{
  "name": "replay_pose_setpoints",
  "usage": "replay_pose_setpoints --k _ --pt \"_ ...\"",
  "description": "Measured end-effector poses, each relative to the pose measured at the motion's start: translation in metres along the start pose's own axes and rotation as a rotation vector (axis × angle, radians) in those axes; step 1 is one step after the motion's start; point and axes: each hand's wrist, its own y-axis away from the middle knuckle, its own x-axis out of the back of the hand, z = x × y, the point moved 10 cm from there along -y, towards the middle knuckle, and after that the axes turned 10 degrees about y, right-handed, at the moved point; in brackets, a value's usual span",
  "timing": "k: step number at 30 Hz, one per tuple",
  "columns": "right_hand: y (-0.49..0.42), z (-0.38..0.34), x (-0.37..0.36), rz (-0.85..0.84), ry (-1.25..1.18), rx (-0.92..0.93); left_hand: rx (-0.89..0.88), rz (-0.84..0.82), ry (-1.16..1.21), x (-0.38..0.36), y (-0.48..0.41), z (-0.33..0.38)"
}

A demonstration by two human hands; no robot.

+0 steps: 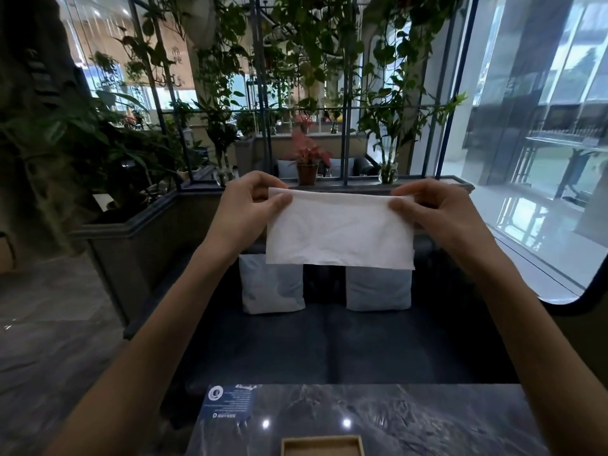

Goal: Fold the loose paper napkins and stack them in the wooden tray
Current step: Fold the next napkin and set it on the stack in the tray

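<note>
Café lounge, sofa (329, 340), hanging plants (296, 44)

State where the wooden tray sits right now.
In the head view, the wooden tray sits at the bottom centre on the dark marble table, right of the blue card.

Both my arms reach forward, bare to the elbow, raised in front of me. My left hand (245, 205) and right hand (427, 209) sit level and well apart — each with thumb and fingertips pinched together, palms turned inward toward each other.
</note>
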Motion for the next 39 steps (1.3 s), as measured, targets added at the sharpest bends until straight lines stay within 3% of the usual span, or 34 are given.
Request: replay_pose_setpoints --k 7,12,18,21,23,27,29,31,33,36,39 --pt "-0.004 0.013 -0.010 -0.045 0.047 -0.022 0.037 -0.015 -0.140 0.004 -0.001 -0.023" --pt "-0.008 0.007 -0.011 -0.046 0.102 -0.001 -0.043 0.002 -0.254 0.006 -0.002 -0.013" --pt "-0.004 -0.024 -0.001 0.119 -0.023 0.136 -0.115 0.072 -0.050 0.001 0.003 0.012" --pt "0.005 -0.031 0.000 0.245 0.001 0.196 -0.198 0.116 -0.071 -0.004 0.010 0.018" --pt "0.006 -0.030 0.000 0.266 0.042 0.208 -0.142 0.095 -0.102 -0.006 0.011 0.006" --pt "0.000 -0.054 -0.001 0.086 0.203 0.324 -0.048 0.030 -0.058 -0.007 0.022 -0.013" --pt "-0.001 -0.080 -0.014 -0.123 0.312 0.418 -0.066 -0.166 -0.052 -0.033 0.029 -0.003" --pt "0.004 -0.106 -0.031 -0.336 0.354 0.481 0.027 -0.443 0.030 -0.070 0.042 0.008" --pt "0.009 -0.123 -0.042 -0.455 0.381 0.522 0.106 -0.584 0.134 -0.092 0.054 0.017" --pt "0.010 -0.133 -0.041 -0.474 0.390 0.572 0.152 -0.574 0.321 -0.097 0.062 0.022" --pt "0.008 -0.122 -0.021 -0.314 0.331 0.515 0.236 -0.489 0.440 -0.092 0.064 0.011"
